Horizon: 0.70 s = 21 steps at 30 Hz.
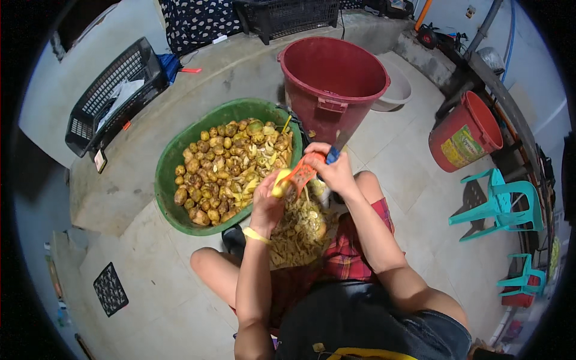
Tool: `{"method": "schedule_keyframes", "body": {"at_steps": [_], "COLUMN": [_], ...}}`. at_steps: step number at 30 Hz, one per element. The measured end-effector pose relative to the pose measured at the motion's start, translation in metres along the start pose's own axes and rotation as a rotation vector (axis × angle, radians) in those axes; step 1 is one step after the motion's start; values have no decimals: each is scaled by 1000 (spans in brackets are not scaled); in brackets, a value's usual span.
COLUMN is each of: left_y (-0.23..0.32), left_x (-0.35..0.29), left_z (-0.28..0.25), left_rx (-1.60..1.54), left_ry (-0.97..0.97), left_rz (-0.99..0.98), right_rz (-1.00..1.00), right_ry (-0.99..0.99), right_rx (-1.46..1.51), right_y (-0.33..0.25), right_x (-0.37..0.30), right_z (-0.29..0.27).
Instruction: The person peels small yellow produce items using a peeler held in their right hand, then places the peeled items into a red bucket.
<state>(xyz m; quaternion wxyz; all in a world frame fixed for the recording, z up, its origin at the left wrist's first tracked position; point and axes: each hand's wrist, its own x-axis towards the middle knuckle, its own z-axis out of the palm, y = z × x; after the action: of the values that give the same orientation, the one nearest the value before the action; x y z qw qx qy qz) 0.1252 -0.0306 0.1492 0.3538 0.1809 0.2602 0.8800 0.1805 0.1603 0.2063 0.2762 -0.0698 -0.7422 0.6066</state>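
My left hand (267, 207) is closed round a peeled yellow fruit (282, 182) in front of me. Pressed close to that fruit is a flat orange peeler with slots (303, 174), which my right hand (336, 174) grips. Something dark blue (332, 155) shows at the right hand; its kind is unclear. Below my hands, between my legs, lies a heap of pale peelings and cut pieces (294, 237). Left of my hands stands a green tub (170, 207) full of brownish-yellow round fruits (213, 171), with peelings among them on its right side.
A large dark red bin (324, 111) stands just beyond my hands, a pale basin (396, 90) behind it. Rightward are a red bucket (459, 141) and small teal chairs (501, 201). Black crates (114, 96) and a phone (100, 160) rest on the ledge at left.
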Motion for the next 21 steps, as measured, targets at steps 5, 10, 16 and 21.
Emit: {"method": "schedule_keyframes", "body": {"at_steps": [5, 10, 16, 21], "left_y": [-10, 0, 1, 9], "left_x": [4, 2, 5, 2], "left_z": [6, 10, 18, 14], "left_rx": [19, 162, 130, 34], "left_ry": [22, 29, -68, -27], "left_rz": [29, 13, -41, -98], "right_rz": [154, 8, 97, 130], "right_ry": [48, 22, 28, -25], "right_rx": [-242, 72, -90, 121], "right_y": [47, -4, 57, 5], "right_x": [24, -3, 23, 7], "right_z": [-33, -4, -41, -19]}}
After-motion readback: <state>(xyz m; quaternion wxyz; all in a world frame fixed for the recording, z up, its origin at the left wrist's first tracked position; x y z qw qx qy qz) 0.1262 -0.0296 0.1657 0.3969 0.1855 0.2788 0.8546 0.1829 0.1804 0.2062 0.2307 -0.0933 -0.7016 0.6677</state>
